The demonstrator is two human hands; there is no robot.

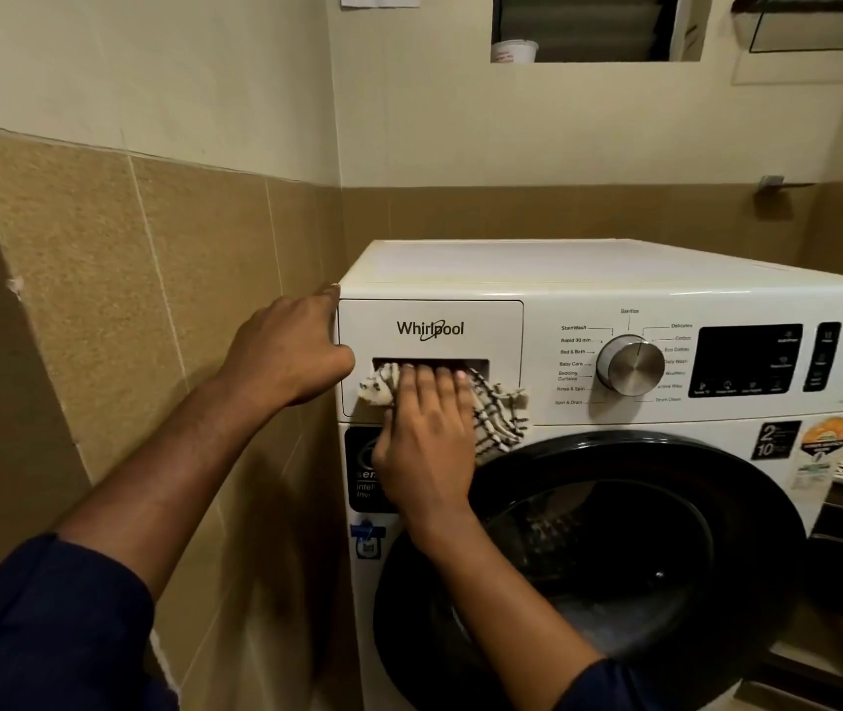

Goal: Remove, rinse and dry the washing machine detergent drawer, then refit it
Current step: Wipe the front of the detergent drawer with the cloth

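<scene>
**On the washer's upper left: drawer seated, cloth pressed to its grip**

Beside the tiled wall (101, 300), the left hand (288, 346) braces on the top-left corner of the washing machine (563, 269), with the forefinger stretched to the edge, the thumb on the panel and the fingers grasping nothing. Just right of it, the detergent drawer (429, 313) sits fully in its slot, flush with the front. It has a white face, a dark logo and a dark grip recess. The right hand (424, 428) lays straight fingers flat over a checked cloth (498, 413), pressing it into that recess. Further right stands the silver dial (629, 365).
</scene>
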